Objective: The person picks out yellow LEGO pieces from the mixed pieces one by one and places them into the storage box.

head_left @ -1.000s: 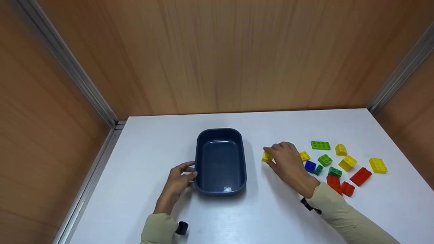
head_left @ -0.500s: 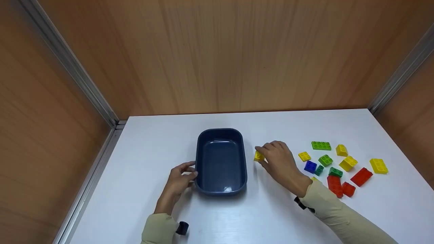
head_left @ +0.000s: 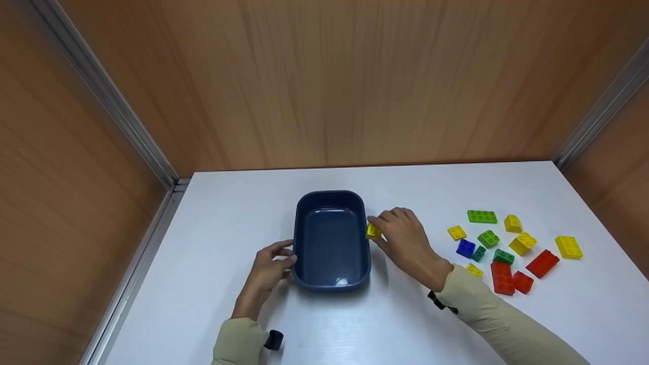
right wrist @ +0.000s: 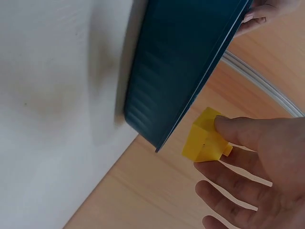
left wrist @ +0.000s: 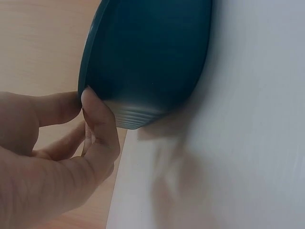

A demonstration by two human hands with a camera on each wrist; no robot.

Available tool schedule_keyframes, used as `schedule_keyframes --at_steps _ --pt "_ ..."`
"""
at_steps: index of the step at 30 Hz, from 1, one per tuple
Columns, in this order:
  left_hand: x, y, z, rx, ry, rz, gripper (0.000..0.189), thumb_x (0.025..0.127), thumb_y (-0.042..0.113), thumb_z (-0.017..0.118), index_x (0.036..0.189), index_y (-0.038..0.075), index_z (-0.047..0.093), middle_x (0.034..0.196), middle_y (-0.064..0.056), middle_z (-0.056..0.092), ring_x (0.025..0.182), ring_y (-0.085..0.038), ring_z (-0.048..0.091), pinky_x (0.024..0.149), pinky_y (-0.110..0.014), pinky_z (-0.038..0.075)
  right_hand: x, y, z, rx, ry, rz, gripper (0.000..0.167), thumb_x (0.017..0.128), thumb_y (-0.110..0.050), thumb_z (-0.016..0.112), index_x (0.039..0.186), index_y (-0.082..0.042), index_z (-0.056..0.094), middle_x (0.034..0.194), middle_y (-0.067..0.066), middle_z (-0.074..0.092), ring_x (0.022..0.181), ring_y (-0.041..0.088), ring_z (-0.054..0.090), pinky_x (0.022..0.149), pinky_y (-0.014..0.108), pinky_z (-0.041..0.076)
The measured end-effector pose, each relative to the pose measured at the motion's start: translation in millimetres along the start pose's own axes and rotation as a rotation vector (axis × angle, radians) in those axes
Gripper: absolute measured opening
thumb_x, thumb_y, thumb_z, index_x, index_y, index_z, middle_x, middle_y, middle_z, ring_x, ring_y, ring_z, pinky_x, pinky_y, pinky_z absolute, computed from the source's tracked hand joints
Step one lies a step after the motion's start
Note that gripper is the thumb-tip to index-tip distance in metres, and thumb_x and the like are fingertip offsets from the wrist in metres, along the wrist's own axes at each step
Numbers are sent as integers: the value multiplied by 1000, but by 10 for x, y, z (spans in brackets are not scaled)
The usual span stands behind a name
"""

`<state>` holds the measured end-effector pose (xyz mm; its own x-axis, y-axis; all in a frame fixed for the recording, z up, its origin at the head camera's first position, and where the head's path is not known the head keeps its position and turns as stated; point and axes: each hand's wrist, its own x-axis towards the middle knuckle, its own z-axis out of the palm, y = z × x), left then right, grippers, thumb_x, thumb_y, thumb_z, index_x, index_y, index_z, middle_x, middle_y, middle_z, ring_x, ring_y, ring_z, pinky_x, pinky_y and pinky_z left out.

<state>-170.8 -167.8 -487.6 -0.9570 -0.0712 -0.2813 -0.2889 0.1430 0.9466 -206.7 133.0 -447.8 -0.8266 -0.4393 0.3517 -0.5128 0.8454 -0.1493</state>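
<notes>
right hand (head_left: 407,244) with yellow block (right wrist: 204,140) between thumb and fingers, left hand (head_left: 268,267) in a pinch on blue tray (head_left: 332,246)

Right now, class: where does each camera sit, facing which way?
Head: worn there, facing forward and down at tray, bricks, left hand, right hand, sleeves.
Left wrist: worn there, facing the left hand pinching the tray.
Right wrist: worn there, facing the right hand pinching a yellow brick.
Both wrist views share tray and left hand.

Wood-grained panels (head_left: 324,81) with grey metal rails (head_left: 112,101) stand around a glossy white table (head_left: 228,213) on three sides.
</notes>
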Motion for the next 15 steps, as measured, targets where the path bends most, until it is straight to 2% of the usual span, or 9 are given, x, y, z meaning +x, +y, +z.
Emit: schedule_keyframes --at_steps 15 --pt "-10 17 1 -3 2 -3 45 101 -1 65 146 -3 59 119 -17 61 91 -23 67 76 -34 56 96 -226 40 3 -50 -55 40 92 -25 85 128 -10 76 116 8 76 112 29 66 110 49 48"
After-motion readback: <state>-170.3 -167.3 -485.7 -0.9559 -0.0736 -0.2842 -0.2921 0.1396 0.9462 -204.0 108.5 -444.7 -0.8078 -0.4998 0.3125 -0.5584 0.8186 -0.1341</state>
